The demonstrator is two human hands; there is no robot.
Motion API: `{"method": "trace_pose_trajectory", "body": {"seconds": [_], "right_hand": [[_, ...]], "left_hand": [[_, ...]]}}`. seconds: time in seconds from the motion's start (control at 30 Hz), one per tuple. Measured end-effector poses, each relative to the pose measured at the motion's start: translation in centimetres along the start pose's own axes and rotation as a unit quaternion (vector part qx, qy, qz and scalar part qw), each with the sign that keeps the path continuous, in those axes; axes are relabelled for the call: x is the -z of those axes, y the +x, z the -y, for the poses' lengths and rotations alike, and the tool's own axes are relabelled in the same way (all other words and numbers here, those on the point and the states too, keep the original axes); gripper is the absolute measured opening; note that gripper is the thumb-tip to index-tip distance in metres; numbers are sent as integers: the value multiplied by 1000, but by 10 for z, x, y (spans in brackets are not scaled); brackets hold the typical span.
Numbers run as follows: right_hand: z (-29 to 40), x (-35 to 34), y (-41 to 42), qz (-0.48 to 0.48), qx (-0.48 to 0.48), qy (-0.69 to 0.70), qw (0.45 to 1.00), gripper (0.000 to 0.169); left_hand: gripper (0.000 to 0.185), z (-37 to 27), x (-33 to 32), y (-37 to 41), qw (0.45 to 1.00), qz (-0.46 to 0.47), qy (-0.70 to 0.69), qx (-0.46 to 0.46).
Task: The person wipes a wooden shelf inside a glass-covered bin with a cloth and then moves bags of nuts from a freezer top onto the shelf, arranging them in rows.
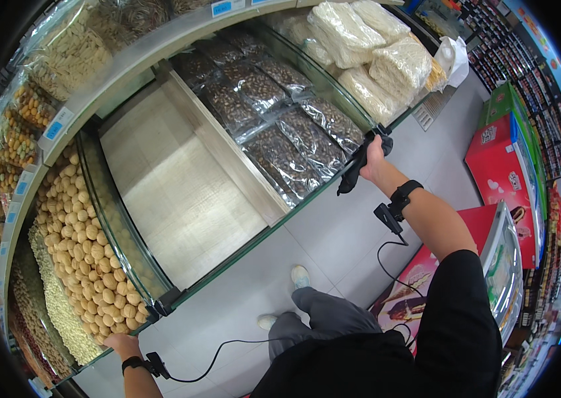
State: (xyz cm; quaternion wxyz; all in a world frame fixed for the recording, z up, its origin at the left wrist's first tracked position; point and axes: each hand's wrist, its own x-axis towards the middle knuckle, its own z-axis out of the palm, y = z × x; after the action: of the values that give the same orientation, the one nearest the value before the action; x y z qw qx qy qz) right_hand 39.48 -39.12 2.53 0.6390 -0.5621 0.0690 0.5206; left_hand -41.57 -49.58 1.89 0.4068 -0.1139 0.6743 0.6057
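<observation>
My right hand grips a crumpled black cloth at the green-edged front glass of a dry-goods display bin, near a black corner clip. Beside it lie clear bags of dark, speckled beans or seeds, packed in rows. Farther left, my left hand touches the front glass edge by a heap of whole walnuts; its fingertips are partly hidden. Between the two hands is a bare wood-grain compartment, with a wooden divider next to the bags. A glass partition separates it from the walnuts.
Bagged pale noodles are piled at the upper right. A shelf with price tags and bagged dried goods curves above the bins. Red freezer chests stand behind on the right. Cables hang from both wrist devices. Grey tiles form the floor.
</observation>
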Motion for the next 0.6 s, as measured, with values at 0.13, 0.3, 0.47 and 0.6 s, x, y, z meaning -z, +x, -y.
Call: {"method": "trace_pose_trajectory", "body": {"seconds": [0.13,0.3,0.47,0.6], "right_hand": [[3,-4,-3,20,-25,40,999,96],[-10,-9,-13,-1,-23,20,1000,88],[-28,2,9,100,18,80,992,67],[-41,-9,-3,139,32,111,983,65]], "left_hand": [[68,-1,13,3,1000,23,-4,-11],[68,6,-35,-75,998,-43,8,-54],[68,8,-24,-57,996,15,-21,-87],[70,8,-50,-93,996,-33,-29,-81]]}}
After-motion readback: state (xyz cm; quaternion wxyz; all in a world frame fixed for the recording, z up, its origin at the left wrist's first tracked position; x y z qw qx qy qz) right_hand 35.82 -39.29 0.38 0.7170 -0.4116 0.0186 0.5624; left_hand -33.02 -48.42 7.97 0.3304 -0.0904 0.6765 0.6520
